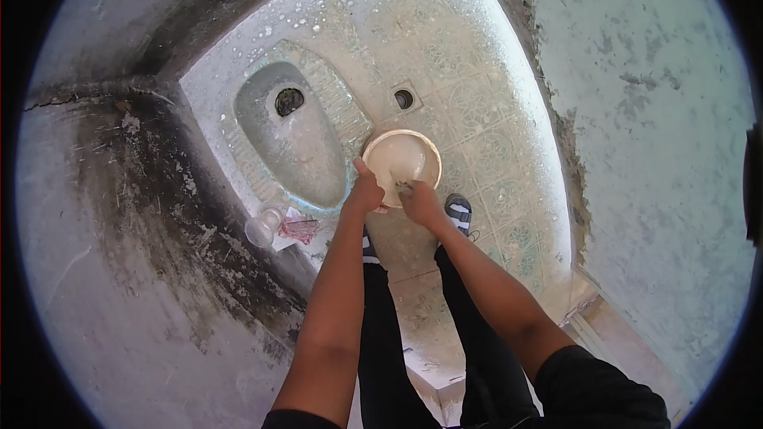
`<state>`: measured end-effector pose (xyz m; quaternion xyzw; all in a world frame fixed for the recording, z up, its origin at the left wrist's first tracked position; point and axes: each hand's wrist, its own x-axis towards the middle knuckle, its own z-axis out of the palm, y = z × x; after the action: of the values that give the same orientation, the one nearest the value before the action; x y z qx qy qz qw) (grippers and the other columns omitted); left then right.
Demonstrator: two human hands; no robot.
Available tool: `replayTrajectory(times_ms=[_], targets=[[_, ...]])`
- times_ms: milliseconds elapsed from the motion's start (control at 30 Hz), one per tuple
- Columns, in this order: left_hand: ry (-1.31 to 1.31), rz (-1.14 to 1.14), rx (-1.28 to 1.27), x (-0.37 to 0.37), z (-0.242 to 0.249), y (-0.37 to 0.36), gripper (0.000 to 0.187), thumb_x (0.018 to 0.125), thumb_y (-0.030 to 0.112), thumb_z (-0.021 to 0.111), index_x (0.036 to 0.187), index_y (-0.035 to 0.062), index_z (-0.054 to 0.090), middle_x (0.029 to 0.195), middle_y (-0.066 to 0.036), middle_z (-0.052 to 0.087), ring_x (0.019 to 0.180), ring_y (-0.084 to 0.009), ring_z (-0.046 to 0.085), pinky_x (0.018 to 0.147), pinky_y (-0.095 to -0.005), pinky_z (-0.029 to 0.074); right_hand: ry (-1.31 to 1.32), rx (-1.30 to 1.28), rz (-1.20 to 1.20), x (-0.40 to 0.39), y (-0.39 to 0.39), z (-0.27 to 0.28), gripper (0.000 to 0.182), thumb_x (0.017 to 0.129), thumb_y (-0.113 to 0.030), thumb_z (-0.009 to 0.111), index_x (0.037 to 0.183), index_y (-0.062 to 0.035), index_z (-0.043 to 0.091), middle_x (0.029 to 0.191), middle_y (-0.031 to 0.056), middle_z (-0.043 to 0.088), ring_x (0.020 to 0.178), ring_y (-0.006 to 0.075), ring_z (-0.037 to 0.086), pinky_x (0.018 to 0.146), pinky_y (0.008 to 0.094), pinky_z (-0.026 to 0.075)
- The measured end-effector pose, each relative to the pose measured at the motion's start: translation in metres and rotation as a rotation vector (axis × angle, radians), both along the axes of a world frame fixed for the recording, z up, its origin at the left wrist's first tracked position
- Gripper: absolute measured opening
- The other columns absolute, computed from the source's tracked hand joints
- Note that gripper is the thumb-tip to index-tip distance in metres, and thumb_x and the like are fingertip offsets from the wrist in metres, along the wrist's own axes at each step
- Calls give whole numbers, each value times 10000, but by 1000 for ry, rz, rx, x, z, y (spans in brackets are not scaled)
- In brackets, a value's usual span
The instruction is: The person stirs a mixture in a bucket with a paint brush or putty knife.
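just right of the squat toilet [294,147] is a round basin [435,157], seemingly with pale liquid [393,160] in it; whether held up or set down, i cannot tell. the left hand [365,193] has its fingers clamped on the toilet-side rim. the right hand [422,203] reaches inside; i cannot tell if those fingers are apart or together. the step looks like handwork within it; the next move calls for a steady left grip.

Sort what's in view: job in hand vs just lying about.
Job in hand:
basin
left hand, gripping its rim
right hand, reaching inside it

Apparently just lying about, untouched:
clear container
reddish packet
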<state>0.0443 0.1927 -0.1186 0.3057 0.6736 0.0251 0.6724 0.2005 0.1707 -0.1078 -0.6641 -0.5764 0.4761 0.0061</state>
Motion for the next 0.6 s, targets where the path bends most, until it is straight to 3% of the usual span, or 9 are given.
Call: replayTrajectory(times_ms=[67,133,167,233,267,367,467,600], targets=[[-7,21,20,1,3,-1,885,806,-104,391,1300,-58,-341,1264,-326,447,850,-361,651,555,-353,598,68,42,-49,2,11,6,234,823,-146,582,973,34,604,860,265,629,862,458,609,773,460,506],[-7,10,55,-1,-22,-9,882,805,-104,392,1305,-61,-334,1261,-328,451,851,-363,651,554,-354,597,-6,441,-99,-2,29,10,188,841,-150,556,920,20,578,835,299,617,837,436,622,746,479,503],[-9,-2,93,-4,-36,-16,880,803,-104,392,1309,-63,-327,1259,-329,455,853,-364,651,552,-354,597,0,432,-101,-5,33,11,188,841,-150,556,920,20,578,835,299,617,837,436,622,746,479,503],[19,-49,65,-2,1,-2,876,805,-102,391,1309,-66,-323,1262,-333,451,855,-367,650,549,-353,595,-237,98,52,-9,41,13,201,846,-141,545,969,17,566,843,280,631,822,431,628,710,488,513],[42,-93,47,-1,15,6,871,806,-100,390,1310,-69,-320,1265,-338,447,857,-370,648,546,-353,593,-286,68,147,-13,33,13,207,848,-123,533,988,29,549,851,269,638,817,431,630,686,495,518],[33,-77,52,-3,-16,-6,872,811,-100,389,1314,-57,-321,1307,-341,400,856,-372,648,541,-351,594,-193,-10,187,-8,1,0,214,850,-103,519,996,50,550,847,277,634,814,434,630,685,499,516],[-21,-6,45,-2,-2,-2,880,812,-100,394,1307,-58,-332,1304,-337,406,855,-364,649,539,-346,595,-51,97,154,0,4,7,125,818,-47,547,905,29,594,881,244,648,819,371,657,679,456,533],[4,-17,39,-2,-3,-3,885,810,-108,394,1312,-49,-332,1304,-329,407,856,-359,649,538,-341,595,-39,245,129,-1,25,9,133,833,-54,524,911,35,585,857,248,645,818,366,658,687,463,530]])
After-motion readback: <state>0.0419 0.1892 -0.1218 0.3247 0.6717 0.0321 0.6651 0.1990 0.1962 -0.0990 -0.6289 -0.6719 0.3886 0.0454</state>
